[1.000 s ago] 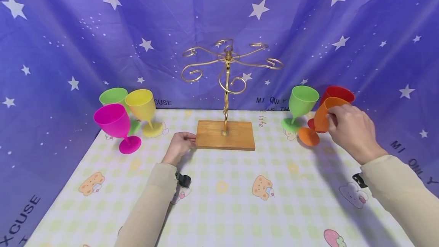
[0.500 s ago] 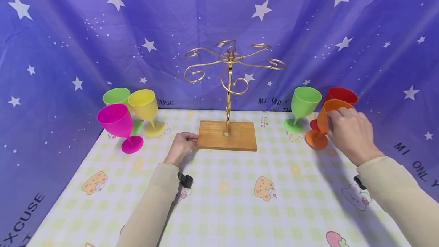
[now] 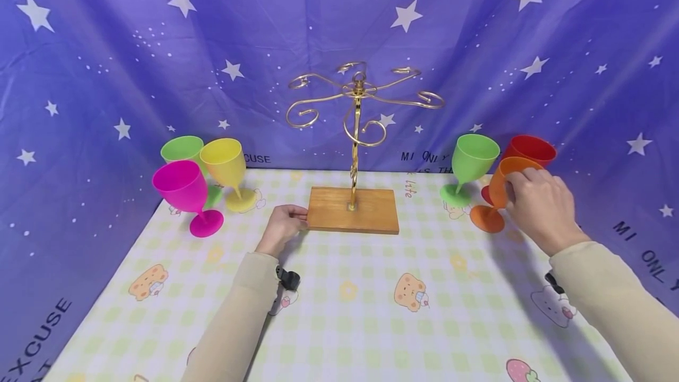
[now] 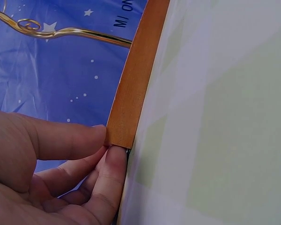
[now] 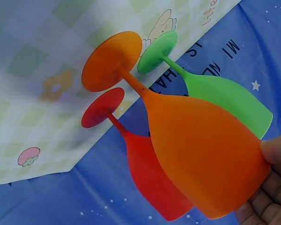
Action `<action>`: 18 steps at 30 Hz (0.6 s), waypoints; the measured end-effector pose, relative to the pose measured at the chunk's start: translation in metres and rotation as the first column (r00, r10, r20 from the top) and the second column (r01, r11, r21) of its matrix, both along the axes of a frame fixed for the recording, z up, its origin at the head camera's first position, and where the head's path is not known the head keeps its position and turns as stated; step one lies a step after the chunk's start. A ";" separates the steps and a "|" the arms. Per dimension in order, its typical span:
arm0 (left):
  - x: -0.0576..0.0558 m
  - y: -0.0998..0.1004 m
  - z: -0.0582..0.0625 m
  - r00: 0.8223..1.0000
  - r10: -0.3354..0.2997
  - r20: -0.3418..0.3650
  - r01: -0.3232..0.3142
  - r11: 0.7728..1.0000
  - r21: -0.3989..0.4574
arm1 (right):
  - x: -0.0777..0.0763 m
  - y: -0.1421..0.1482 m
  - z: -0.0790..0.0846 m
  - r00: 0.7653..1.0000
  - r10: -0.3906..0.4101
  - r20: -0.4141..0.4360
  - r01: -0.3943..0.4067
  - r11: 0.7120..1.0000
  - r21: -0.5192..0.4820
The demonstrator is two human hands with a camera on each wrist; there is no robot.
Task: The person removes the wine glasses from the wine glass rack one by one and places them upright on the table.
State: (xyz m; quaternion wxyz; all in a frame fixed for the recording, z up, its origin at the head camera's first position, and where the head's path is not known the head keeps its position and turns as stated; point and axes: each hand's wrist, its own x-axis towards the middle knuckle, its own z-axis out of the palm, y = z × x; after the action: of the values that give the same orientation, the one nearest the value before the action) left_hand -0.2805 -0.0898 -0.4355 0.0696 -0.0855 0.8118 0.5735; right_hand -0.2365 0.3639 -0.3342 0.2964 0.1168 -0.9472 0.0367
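Observation:
Pinching the rim of an orange goblet point(image 3: 498, 184), my right hand point(image 3: 542, 210) is at the right; the right wrist view has the thumb on the bowl's outside. Its foot appears to rest on the cloth, stem upright. Just behind it are a red goblet point(image 3: 536, 147), partly hidden, and a light green goblet point(image 3: 472, 161). Mid-table stands a gold wire rack point(image 3: 354, 161) with several curled arms. My left hand point(image 3: 282, 229) grips the left end of its wooden base point(image 3: 366, 211); the left wrist view shows the thumb at the top edge and a finger point(image 4: 111, 180) against the end.
At the left stand a magenta goblet point(image 3: 183, 193), a yellow goblet point(image 3: 225, 167) and another green goblet point(image 3: 180, 147), partly hidden. A checked tablecloth point(image 3: 350, 323) covers the table. A purple starry curtain point(image 3: 318, 16) hangs behind and on both sides.
The orange goblet, tilted with its foot toward the left before, has come upright and lower, its foot slightly nearer. My left hand keeps its place at the rack's base. The head view shifted slightly.

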 end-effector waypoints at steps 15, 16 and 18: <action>-0.001 0.000 -0.001 1.000 -0.002 0.005 0.002 1.000 0.000 | 0.006 -0.004 0.004 0.999 -0.027 0.032 0.028 0.999 -0.033; -0.001 0.000 -0.001 1.000 -0.002 0.004 0.002 1.000 0.001 | 0.007 -0.005 0.004 0.999 -0.023 0.027 0.024 0.999 -0.032; -0.001 -0.001 -0.001 1.000 -0.004 -0.001 0.004 1.000 0.000 | 0.010 -0.010 0.004 1.000 -0.006 0.004 0.006 0.999 -0.035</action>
State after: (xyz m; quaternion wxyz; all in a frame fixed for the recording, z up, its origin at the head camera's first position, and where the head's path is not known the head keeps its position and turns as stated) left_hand -0.2816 -0.0908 -0.4370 0.0702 -0.0838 0.8119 0.5735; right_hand -0.2266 0.3539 -0.3303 0.2966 0.1086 -0.9474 0.0525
